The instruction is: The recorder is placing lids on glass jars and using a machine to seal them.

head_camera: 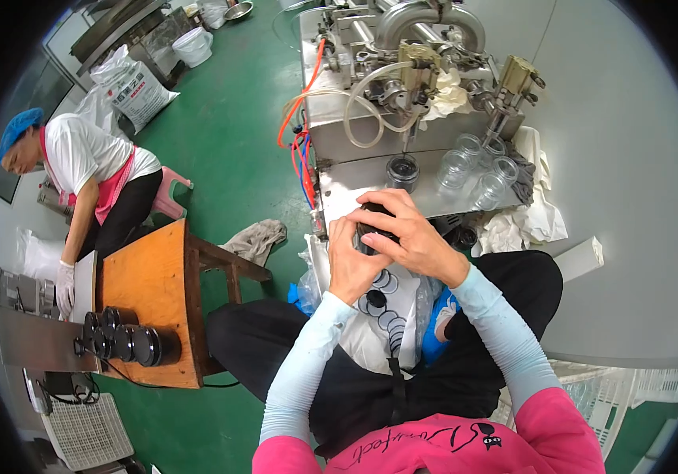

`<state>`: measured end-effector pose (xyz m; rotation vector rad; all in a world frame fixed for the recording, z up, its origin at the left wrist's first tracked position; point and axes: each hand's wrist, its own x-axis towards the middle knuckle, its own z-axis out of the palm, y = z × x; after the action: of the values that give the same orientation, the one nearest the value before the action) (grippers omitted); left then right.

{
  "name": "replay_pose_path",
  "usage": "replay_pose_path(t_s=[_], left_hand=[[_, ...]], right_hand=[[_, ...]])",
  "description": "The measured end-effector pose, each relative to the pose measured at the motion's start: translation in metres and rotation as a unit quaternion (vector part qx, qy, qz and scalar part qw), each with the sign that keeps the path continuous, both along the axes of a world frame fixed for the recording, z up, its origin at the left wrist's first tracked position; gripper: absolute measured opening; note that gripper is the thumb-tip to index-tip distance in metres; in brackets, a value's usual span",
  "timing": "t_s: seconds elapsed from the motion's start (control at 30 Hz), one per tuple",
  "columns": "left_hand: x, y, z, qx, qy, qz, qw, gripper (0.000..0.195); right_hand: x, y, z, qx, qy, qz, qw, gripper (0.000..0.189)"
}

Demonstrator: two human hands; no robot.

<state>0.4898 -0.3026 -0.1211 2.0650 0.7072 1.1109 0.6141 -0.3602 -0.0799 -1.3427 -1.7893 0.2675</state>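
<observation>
Both of my hands are around a dark jar in front of the steel filling machine. My left hand holds its side, while my right hand curves over its top with spread fingers. The jar is partly hidden by the fingers. Just beyond stands a glass jar with dark contents, under a nozzle. To its right are several clear glass jars. Below my hands, round discs and a black lid lie on a white sheet over my lap.
At left, several black-lidded jars stand on a wooden table. A co-worker with a hair net and gloves leans beside it. Orange and clear hoses hang at the machine's left. Crumpled paper lies at its right.
</observation>
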Motion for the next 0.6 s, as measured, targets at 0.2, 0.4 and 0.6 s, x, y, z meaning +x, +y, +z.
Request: replay_pose_path(t_s=[0.2, 0.4, 0.6], left_hand=[[-0.036, -0.021, 0.05, -0.454, -0.159, -0.281, 0.831, 0.059], [-0.049, -0.023, 0.07, -0.36, -0.135, -0.307, 0.871, 0.058], [-0.056, -0.018, 0.07, -0.295, -0.069, -0.295, 0.906, 0.063]], right_hand=[[0.004, -0.014, 0.053, -0.071, 0.073, 0.28, 0.955, 0.019], [-0.011, -0.022, 0.068, -0.093, 0.175, 0.268, 0.943, 0.023], [-0.022, -0.032, 0.073, -0.008, 0.093, 0.199, 0.976, 0.028]])
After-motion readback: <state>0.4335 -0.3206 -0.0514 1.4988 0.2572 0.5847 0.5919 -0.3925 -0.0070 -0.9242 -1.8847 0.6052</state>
